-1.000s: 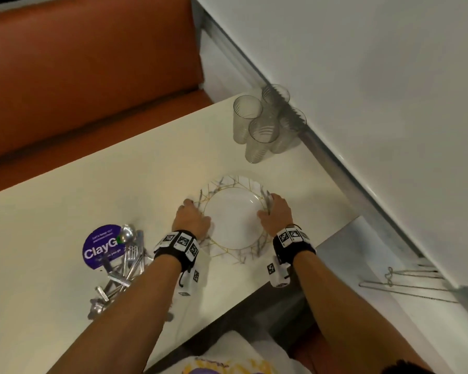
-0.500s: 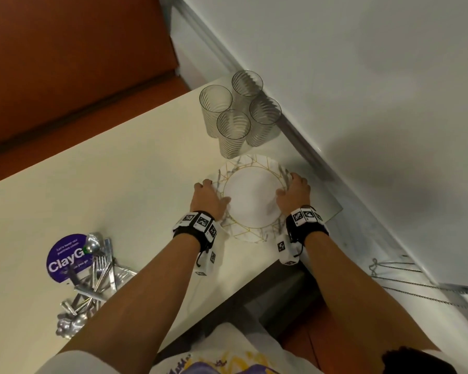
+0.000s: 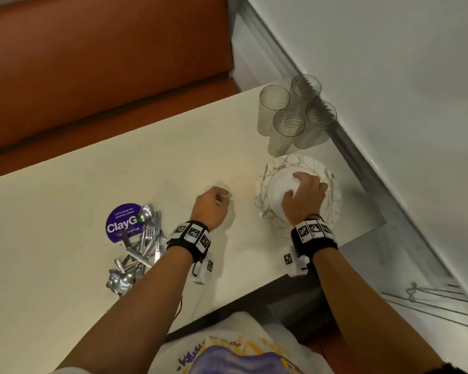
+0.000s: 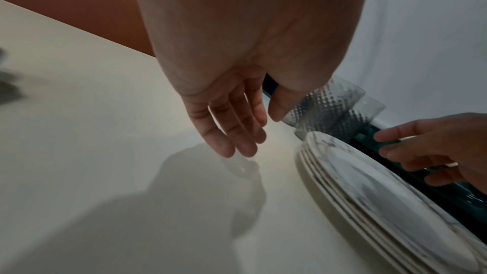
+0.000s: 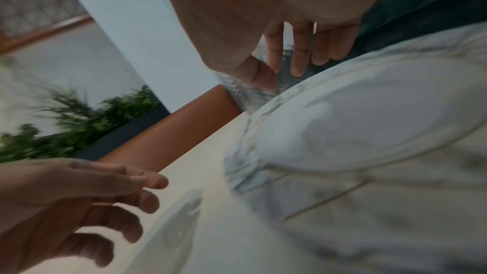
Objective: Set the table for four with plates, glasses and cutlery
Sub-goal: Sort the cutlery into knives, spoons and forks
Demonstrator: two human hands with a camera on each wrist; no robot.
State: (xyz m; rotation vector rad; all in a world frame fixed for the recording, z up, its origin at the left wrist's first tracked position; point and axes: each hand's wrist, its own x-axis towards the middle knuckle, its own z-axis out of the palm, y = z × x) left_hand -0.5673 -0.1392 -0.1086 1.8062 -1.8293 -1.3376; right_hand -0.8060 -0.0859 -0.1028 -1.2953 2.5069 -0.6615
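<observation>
Resting on the cream table [image 3: 97, 168], a stack of plates [image 3: 331, 184] sits near the right edge, close to the near right corner. The plates are white with grey marbling and thin gold lines; the left wrist view shows several rims [image 4: 340, 195] layered one upon another.

The right hand [image 3: 304, 197] is positioned over the centre of the top plate. Its fingers [image 5: 299, 53] are extended and relaxed, pointing toward the glasses, and grip nothing. Whether the fingertips touch the plate surface cannot be determined.

The left hand [image 3: 212, 207] is located over bare table just left of the stack, apart from the plate rims. Its fingers [image 4: 229, 130] hang loosely, slightly curved, and hold nothing; they sit close above the tabletop, with their shadow directly beneath.

Four clear ribbed glasses [image 3: 295, 117] stand upright in a tight cluster at the far right corner, just beyond the stack and against the white wall [image 3: 389, 76].

A pile of cutlery [image 3: 138, 252], consisting of forks, spoons and knives, lies toward the near edge, left of the left forearm. It partly covers a round purple sticker [image 3: 119, 222] printed with white lettering.

An orange upholstered bench [image 3: 92, 76] runs along the far edge of the table.
</observation>
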